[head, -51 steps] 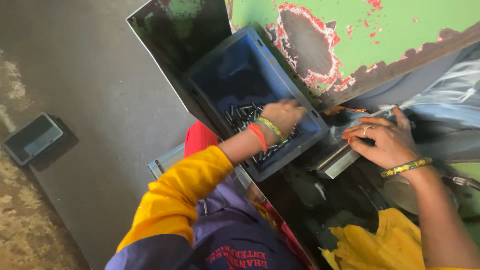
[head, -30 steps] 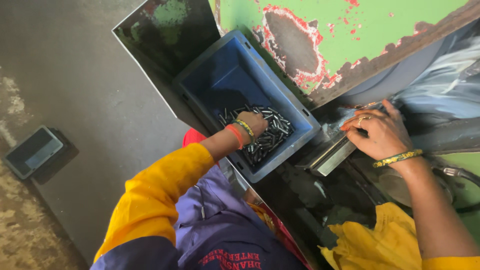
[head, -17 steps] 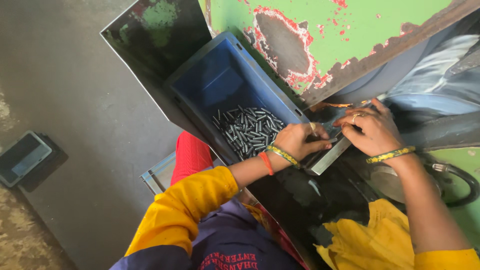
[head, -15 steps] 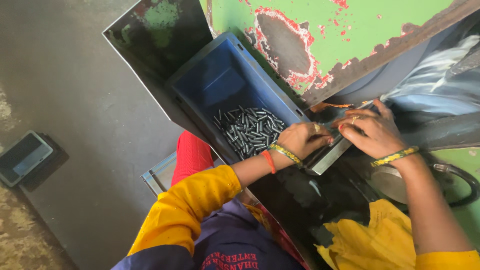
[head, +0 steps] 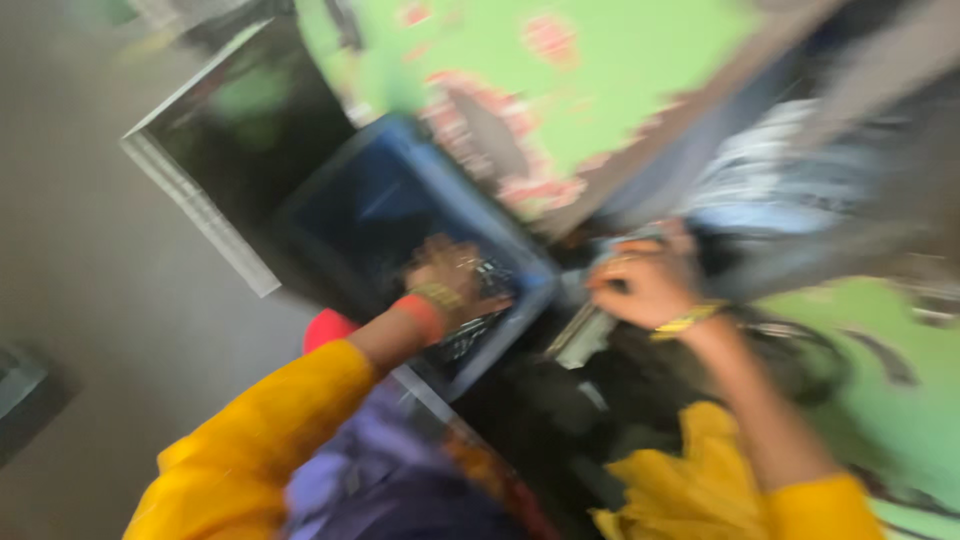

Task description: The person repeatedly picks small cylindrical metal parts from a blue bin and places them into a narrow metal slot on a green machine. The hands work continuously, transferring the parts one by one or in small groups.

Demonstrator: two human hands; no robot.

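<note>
The picture is badly blurred by motion. My left hand (head: 452, 278) reaches down into a blue plastic crate (head: 375, 205) and rests on a heap of small grey metal pins (head: 488, 290); whether its fingers close on any cannot be made out. My right hand (head: 645, 283), with a yellow bangle at the wrist, is curled over the top end of a slanted grey metal channel (head: 583, 335) just right of the crate, beside a worn green machine.
A green machine panel with chipped red patches (head: 520, 90) rises behind the crate. A dark flat tray (head: 235, 150) lies left of the crate on a grey floor (head: 90, 300). A dark box (head: 20, 395) sits at the left edge.
My left hand went from the channel back into the crate, onto the pins. My right hand stayed at the channel. The view swung and is now smeared.
</note>
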